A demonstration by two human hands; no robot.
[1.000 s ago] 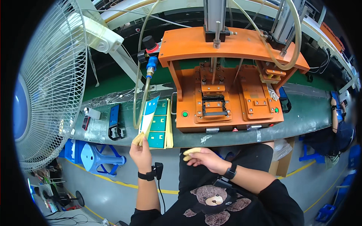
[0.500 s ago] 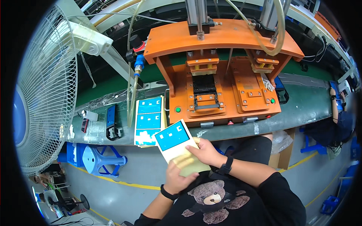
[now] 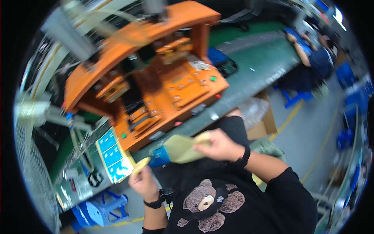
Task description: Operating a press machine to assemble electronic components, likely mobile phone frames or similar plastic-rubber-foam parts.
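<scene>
My right hand (image 3: pixel 221 146), fingers closed, pinches a bent, pale yellow-green backing sheet (image 3: pixel 182 149) in front of my lap. A blue printed piece (image 3: pixel 159 156) shows at the sheet's left end. My left hand (image 3: pixel 145 184) is raised left of that sheet, apart from it. Its yellow-covered fingers are pressed together; whether anything thin is between them I cannot make out. On the bench beyond it lies a stack of sheets with blue printed panels (image 3: pixel 110 146). Motion blurs much of the picture.
An orange two-station press (image 3: pixel 183 87) stands on the green bench (image 3: pixel 253 62). A fan (image 3: pixel 33 167) is at the left, a blue stool (image 3: pixel 102 210) below the bench. A cardboard box (image 3: pixel 266 126) with clear plastic stands right of my leg. Another person (image 3: pixel 321 58) sits far right.
The view has turned, so the press appears tilted and further left. My left hand has come off the sheet and moved left. The sheet, lying flatter before, is now bent in my right hand.
</scene>
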